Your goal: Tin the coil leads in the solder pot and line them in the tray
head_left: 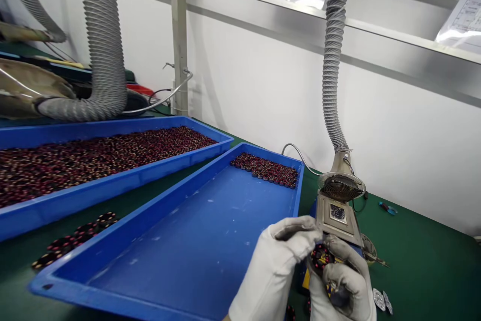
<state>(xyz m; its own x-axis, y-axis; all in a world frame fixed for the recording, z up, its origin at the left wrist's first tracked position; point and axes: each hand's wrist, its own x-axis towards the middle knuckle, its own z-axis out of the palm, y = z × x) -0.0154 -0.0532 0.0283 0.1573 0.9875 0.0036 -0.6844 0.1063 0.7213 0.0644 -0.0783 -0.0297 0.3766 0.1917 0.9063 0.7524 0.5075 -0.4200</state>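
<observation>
Both my hands wear white gloves and meet at the bottom of the view. My left hand [278, 266] and my right hand [343, 286] are closed together around a small dark wound coil [321, 256] with red wire. They hold it just in front of a small solder pot [337, 215] with a square opening. A near blue tray [195, 241] lies left of my hands, with rows of the same coils [266, 168] at its far end.
A second blue tray [112, 171] full of coils stands at the left. Loose coils [75, 238] lie on the green mat between trays. A ribbed extraction hose [332, 60] drops to a round hood [341, 186] over the pot. Small metal pieces [382, 301] lie at right.
</observation>
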